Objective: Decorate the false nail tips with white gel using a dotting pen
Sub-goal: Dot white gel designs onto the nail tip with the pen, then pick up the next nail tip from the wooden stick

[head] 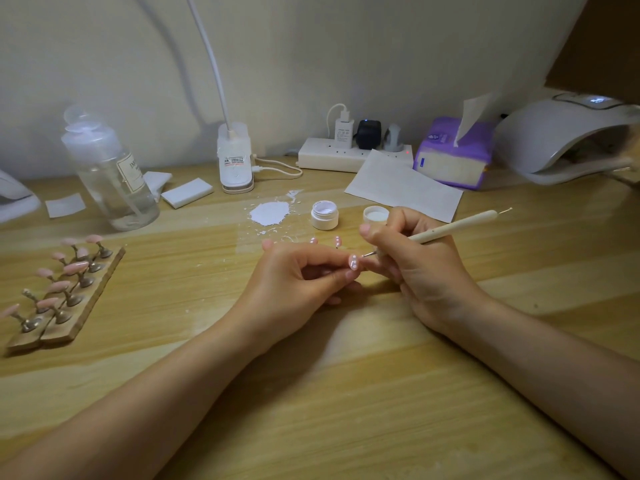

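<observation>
My left hand point(294, 275) pinches a pink false nail tip point(353, 263) that carries white dots. My right hand point(415, 258) grips a cream dotting pen point(450, 228), and its metal point touches the right edge of that tip. Two more dotted pink tips point(337, 241) stand on the table just behind my fingers. An open white gel jar point(324, 215) sits beyond them, with its lid point(375, 214) to the right. A wooden rack point(65, 299) at the left holds several plain pink tips on stands.
A white smear point(269, 213) lies on the table by the jar. A clear bottle point(110, 171), white pads point(187, 192), a lamp base point(235, 161), a power strip point(346, 154), a paper sheet point(405, 188), a tissue pack point(453, 154) and a nail lamp point(568, 140) line the back.
</observation>
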Tool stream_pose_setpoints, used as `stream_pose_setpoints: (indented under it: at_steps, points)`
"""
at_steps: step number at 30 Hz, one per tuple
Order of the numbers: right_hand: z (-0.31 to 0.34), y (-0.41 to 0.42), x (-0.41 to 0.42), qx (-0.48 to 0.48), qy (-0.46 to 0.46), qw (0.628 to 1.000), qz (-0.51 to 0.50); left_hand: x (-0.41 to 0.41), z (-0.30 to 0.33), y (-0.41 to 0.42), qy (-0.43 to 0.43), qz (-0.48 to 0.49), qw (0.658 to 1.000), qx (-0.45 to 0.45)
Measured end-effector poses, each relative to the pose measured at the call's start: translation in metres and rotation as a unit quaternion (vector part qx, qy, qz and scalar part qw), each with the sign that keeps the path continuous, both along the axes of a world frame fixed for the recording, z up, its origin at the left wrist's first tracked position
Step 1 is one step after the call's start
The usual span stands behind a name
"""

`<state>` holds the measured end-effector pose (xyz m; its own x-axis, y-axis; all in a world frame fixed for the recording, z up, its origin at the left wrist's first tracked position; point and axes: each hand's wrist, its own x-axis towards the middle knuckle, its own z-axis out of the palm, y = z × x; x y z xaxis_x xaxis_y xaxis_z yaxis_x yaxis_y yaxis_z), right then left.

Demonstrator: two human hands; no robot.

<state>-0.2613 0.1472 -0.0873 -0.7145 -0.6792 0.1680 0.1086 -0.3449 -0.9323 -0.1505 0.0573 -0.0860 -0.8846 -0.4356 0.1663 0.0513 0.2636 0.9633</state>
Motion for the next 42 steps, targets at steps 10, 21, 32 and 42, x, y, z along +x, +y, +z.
stream_pose_setpoints:
  at_steps: [10,21,32,42]
  points:
    - [-0.002,0.002,0.001,0.047,0.099,0.994,0.009,-0.001,-0.001,-0.001,0.009,0.004,1.000,0.000]
    - [0.000,0.000,-0.001,0.014,0.016,0.999,-0.025,0.000,-0.001,0.000,0.023,0.000,1.000,0.008]
    - [0.005,0.000,-0.006,-0.008,-0.086,0.996,-0.036,0.004,0.019,-0.026,0.214,0.084,0.952,-0.201]
    - [0.006,0.000,-0.004,0.008,-0.068,0.997,-0.032,0.010,0.012,-0.050,0.092,0.166,0.964,-0.187]
